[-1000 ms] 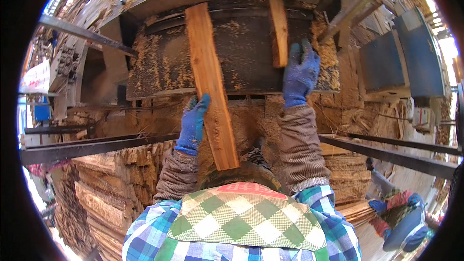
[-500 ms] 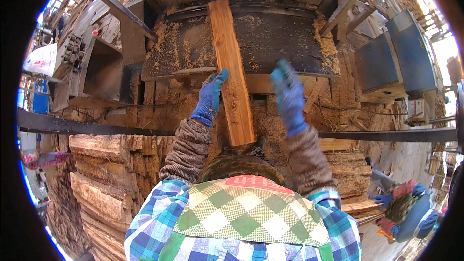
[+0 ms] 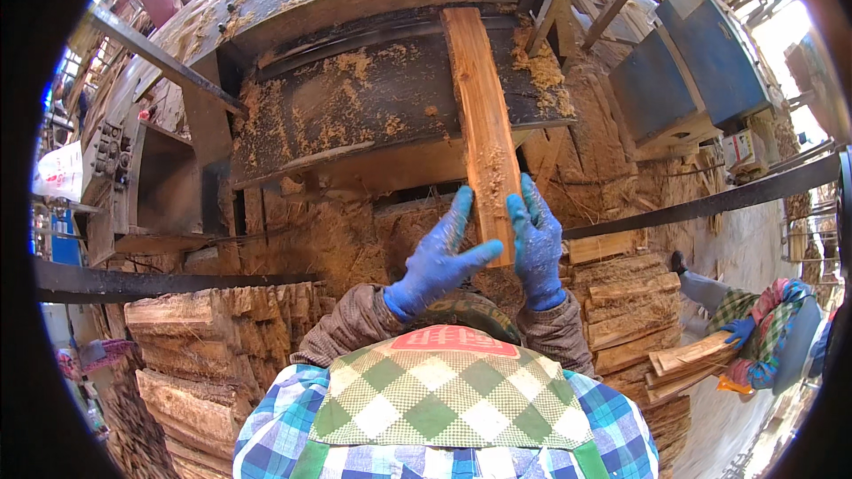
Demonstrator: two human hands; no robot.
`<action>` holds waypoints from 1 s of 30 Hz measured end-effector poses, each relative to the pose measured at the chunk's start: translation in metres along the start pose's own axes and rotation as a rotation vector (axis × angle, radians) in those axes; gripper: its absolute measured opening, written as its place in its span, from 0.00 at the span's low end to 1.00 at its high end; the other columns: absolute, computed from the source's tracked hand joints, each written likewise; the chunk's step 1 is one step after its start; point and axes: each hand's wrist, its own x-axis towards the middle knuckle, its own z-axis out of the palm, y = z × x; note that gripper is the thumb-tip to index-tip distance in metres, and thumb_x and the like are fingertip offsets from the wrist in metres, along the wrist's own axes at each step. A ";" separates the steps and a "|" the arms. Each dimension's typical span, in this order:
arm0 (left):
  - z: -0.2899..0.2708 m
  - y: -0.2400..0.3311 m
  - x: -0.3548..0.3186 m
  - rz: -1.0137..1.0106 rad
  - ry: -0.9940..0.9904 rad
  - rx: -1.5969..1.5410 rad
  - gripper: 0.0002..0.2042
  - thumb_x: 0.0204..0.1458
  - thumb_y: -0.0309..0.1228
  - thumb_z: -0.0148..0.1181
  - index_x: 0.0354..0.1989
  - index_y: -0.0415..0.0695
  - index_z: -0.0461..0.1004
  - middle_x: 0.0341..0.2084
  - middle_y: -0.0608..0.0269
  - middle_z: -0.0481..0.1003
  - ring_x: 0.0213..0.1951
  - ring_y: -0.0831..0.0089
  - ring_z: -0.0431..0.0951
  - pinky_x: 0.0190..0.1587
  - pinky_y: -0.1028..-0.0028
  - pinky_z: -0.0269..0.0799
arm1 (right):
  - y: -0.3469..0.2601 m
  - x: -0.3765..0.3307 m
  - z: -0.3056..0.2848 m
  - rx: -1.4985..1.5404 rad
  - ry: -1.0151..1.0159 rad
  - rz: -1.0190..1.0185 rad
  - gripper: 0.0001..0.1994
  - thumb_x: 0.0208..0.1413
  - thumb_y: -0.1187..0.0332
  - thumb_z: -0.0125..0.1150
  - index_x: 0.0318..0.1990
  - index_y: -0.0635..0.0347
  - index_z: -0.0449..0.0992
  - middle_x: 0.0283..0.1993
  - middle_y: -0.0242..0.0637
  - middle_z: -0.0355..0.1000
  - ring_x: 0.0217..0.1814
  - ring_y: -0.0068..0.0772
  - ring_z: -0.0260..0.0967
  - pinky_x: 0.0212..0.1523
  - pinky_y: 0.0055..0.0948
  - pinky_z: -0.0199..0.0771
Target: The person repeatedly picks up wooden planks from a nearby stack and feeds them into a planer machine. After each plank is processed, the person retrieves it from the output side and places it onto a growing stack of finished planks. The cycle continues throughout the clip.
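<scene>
A long wooden plank (image 3: pixel 486 128) with rough bark-like edges lies on the dark bed (image 3: pixel 355 106) of a machine. Its far end is at the slot under the machine's metal housing, and its near end sticks out toward me. My left hand (image 3: pixel 435 257), in a blue glove, has its fingers spread at the plank's left edge, the thumb reaching toward the near end. Along the right edge, my right hand (image 3: pixel 537 244), also gloved in blue, lies with fingers stretched out. Neither hand is wrapped round the wood.
Sawdust covers parts of the bed. Stacks of rough boards stand at my left (image 3: pixel 191 328) and right (image 3: pixel 626 301). A dark bar (image 3: pixel 701 204) crosses at waist height. Blue metal boxes (image 3: pixel 652 88) stand at right. A co-worker (image 3: pixel 772 328) at lower right holds boards.
My view has turned, so the machine appears tilted. The left hand has drawn back toward the plank's near end. My right hand, apart from the wood before, has come to its right edge.
</scene>
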 end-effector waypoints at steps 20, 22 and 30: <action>-0.011 -0.007 0.189 0.275 0.322 1.394 0.40 0.64 0.61 0.46 0.70 0.36 0.63 0.71 0.44 0.61 0.75 0.39 0.51 0.75 0.40 0.44 | 0.001 0.224 0.033 -0.742 0.447 -0.724 0.34 0.66 0.58 0.64 0.72 0.71 0.61 0.63 0.60 0.71 0.62 0.56 0.72 0.59 0.45 0.76; -0.013 -0.006 0.207 0.243 0.381 1.433 0.39 0.66 0.60 0.45 0.71 0.36 0.63 0.72 0.45 0.60 0.75 0.41 0.52 0.75 0.41 0.44 | -0.005 0.255 0.047 -0.781 0.524 -0.653 0.39 0.64 0.54 0.66 0.73 0.71 0.58 0.64 0.61 0.69 0.63 0.58 0.71 0.59 0.48 0.75; -0.014 0.002 0.216 0.219 0.346 1.453 0.38 0.67 0.57 0.46 0.72 0.34 0.61 0.73 0.41 0.58 0.75 0.42 0.54 0.75 0.42 0.47 | -0.008 0.309 0.069 -0.714 0.670 -0.355 0.33 0.58 0.49 0.70 0.61 0.67 0.70 0.54 0.55 0.74 0.55 0.59 0.74 0.54 0.49 0.74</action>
